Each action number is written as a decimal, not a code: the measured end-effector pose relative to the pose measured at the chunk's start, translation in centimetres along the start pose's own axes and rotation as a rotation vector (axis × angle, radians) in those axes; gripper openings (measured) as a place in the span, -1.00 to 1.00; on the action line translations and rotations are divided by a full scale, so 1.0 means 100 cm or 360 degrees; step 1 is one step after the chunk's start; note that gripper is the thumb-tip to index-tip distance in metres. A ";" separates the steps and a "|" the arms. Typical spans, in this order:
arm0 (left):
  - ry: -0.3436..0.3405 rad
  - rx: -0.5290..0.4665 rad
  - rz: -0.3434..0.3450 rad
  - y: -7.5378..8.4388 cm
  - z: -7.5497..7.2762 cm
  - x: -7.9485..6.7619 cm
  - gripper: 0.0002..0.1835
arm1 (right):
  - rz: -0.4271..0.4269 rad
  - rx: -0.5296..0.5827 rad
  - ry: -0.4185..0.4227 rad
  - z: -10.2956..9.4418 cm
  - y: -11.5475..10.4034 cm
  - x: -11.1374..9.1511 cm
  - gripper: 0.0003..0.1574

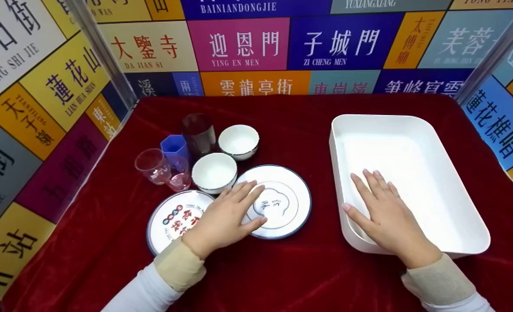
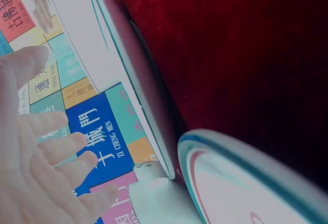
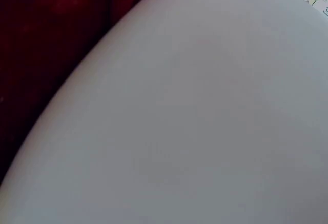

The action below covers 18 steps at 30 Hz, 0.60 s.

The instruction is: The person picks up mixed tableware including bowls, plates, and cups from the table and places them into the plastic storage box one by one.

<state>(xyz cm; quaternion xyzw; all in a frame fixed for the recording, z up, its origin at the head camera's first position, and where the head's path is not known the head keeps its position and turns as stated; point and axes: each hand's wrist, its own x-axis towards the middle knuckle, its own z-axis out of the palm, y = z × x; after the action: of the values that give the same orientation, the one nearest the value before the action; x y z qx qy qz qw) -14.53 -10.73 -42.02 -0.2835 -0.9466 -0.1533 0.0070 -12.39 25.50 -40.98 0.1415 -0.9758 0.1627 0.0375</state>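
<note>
while the left grip [image 1: 227, 216] hangs spread, the right plate [image 1: 293, 197] lies partly beneath and rightward, farther from the spread right grip [image 1: 386, 219].

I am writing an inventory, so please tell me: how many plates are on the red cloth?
2. Both are partly hidden by the left hand: the red-lettered plate and, farther right, the plate with a cloud-shaped outline. No third plate shows.

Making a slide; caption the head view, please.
Left hand by two plates, right hand by a white bin, bowls beyond the plates.
</note>
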 end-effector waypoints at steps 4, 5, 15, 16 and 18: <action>0.0065 -0.0028 -0.0011 -0.002 0.001 0.000 -0.20 | -0.0032 0.0005 0.0041 0.002 -0.003 0.001 -0.07; 0.0088 -0.0034 -0.0013 -0.002 0.001 0.000 -0.19 | -0.0038 0.0006 0.0048 0.002 -0.004 0.001 -0.08; 0.0208 -0.0152 -0.0138 -0.005 0.000 -0.001 -0.24 | -0.0083 -0.0004 0.0124 0.007 -0.006 0.003 -0.10; 0.0210 -0.0171 -0.0156 -0.005 0.000 -0.001 -0.25 | -0.0085 -0.0004 0.0123 0.007 -0.006 0.003 -0.10; 0.0217 -0.0190 -0.0185 -0.004 0.001 -0.001 -0.28 | -0.0085 -0.0004 0.0118 0.007 -0.006 0.003 -0.10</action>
<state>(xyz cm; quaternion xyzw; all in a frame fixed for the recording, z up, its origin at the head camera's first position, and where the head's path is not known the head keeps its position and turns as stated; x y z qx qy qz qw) -14.67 -11.11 -42.28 -0.2168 -0.9480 -0.2285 0.0456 -12.49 24.63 -41.41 0.1612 -0.9698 0.1654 0.0782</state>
